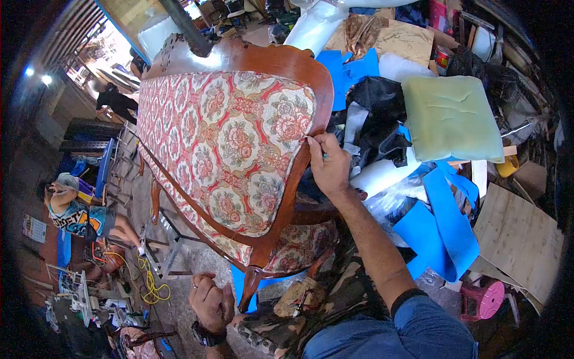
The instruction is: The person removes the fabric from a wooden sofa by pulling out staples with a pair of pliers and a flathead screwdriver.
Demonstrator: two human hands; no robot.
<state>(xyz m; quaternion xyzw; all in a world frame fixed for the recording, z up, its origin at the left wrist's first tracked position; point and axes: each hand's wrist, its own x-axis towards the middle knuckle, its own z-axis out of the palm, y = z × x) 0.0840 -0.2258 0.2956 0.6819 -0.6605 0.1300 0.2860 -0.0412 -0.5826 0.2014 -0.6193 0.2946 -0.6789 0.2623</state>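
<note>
A carved wooden settee (326, 90) fills the middle, its back covered with red and cream floral fabric (230, 143). At the right edge of that fabric, my right hand (330, 164) pinches the end of a thin pale trim strip (306, 137) between thumb and forefinger, close against the wood frame. My left hand (212, 302), with a ring and a dark wristwatch (206, 335), hovers below the settee's lower corner, apart from it. Its fingers are curled, and whatever they may hold is hidden. Camouflage trousers cover my legs, with a brown pouch-like item (299, 297) on them.
On the right lie a pale green cushion (452, 118), blue sheet scraps (439, 221), plywood (520, 233) and a pink stool (483, 300). Left, a person (78, 206) sits; another person (116, 103) stands farther back. A yellow hose (152, 287) coils on the floor.
</note>
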